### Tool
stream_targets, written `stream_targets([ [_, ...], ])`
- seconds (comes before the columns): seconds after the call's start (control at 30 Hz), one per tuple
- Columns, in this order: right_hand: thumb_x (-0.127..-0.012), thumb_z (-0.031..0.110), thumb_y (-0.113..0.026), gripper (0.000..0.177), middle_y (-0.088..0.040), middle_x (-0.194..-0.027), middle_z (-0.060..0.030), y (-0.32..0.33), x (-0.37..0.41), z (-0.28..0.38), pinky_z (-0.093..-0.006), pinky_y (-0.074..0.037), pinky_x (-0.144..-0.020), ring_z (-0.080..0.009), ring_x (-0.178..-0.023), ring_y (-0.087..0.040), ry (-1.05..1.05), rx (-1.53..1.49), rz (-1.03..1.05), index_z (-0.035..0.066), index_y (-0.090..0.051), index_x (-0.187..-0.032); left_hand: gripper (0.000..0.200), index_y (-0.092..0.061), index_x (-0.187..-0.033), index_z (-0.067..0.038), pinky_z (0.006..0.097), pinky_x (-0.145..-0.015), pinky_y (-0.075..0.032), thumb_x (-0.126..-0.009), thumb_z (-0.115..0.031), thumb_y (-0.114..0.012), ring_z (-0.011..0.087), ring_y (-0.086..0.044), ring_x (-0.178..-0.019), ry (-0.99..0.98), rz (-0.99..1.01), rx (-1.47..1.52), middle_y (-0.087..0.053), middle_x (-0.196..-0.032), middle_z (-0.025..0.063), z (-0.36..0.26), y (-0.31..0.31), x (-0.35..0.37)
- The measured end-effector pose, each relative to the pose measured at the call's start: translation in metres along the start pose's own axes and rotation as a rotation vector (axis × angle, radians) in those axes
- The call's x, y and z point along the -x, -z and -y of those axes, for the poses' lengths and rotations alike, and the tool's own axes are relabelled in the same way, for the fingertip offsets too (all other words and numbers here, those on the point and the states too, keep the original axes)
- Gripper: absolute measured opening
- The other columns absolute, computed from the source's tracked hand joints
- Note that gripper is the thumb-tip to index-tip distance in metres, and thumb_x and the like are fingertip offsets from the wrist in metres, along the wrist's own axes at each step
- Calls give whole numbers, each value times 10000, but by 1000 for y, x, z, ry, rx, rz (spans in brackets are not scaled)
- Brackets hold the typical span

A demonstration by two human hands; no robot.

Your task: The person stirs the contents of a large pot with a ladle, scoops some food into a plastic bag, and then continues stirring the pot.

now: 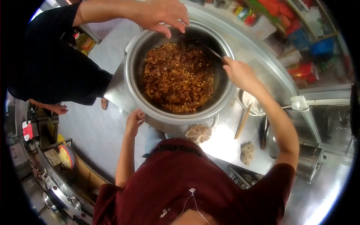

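A big metal pot (131, 80) holds brown chunks of food (176, 71) mixed with many yellow beans or kernels in dark sauce. My right hand (240, 74), at the pot's right rim, is closed round the handle of a metal utensil (212, 50); its far end is down in the dark sauce. Below the pot's lower left edge is my left hand (135, 120), its fingers apart and nothing in them. A co-worker's hand (165, 17) reaches over the pot's upper rim with fingers spread.
The co-worker in black (56, 63) stands at the left. On the metal counter (225, 146) lie chopsticks (243, 120), a bowl (252, 101), a crumpled cloth (247, 153) and a tied plastic bag (198, 133). Packages fill shelves behind glass at upper right.
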State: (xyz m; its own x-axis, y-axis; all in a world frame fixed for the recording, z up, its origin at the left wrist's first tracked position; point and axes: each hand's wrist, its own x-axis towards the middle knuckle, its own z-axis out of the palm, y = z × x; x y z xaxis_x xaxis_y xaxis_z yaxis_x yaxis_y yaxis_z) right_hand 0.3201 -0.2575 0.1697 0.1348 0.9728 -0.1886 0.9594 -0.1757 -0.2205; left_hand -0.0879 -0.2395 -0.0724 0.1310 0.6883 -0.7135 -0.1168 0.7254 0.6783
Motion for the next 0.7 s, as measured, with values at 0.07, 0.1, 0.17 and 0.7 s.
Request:
stream_targets([
  [0.07,-889,161,-472,197,-605,-809,-256,-26,-26,5,-495,-443,-747,-400,-814,-593,55,-104,-50,-28,-518,-925,271,-569,-978,-82,294,-747,-441,-862,-323,-523,141,-548,-813,0,-2,11,-560,-895,18,-1,0,2],
  [0.1,-891,167,-471,215,-608,-841,-257,-35,-39,8,-492,-443,-772,-394,-846,-596,71,-173,-13,-34,-526,-944,275,-571,-984,-83,292,-746,-439,-862,-325,-526,139,-547,-815,-1,-5,21,-561,-898,16,-2,0,3],
  [0.17,-895,170,-467,266,-610,-909,-256,-43,-54,27,-468,-448,-824,-378,-906,-594,196,-259,54,-40,-536,-1045,282,-575,-995,-86,288,-744,-437,-861,-331,-530,135,-545,-817,-7,-10,35,-561,-904,13,-4,1,6],
  [0.7,-793,106,-573,433,-563,-671,-116,65,116,5,-342,-453,-468,-226,-506,-553,363,389,61,96,-520,-1223,232,-560,-904,-88,298,-776,-436,-873,-313,-510,144,-538,-817,-42,-3,17,-555,-922,29,-7,6,-2],
])
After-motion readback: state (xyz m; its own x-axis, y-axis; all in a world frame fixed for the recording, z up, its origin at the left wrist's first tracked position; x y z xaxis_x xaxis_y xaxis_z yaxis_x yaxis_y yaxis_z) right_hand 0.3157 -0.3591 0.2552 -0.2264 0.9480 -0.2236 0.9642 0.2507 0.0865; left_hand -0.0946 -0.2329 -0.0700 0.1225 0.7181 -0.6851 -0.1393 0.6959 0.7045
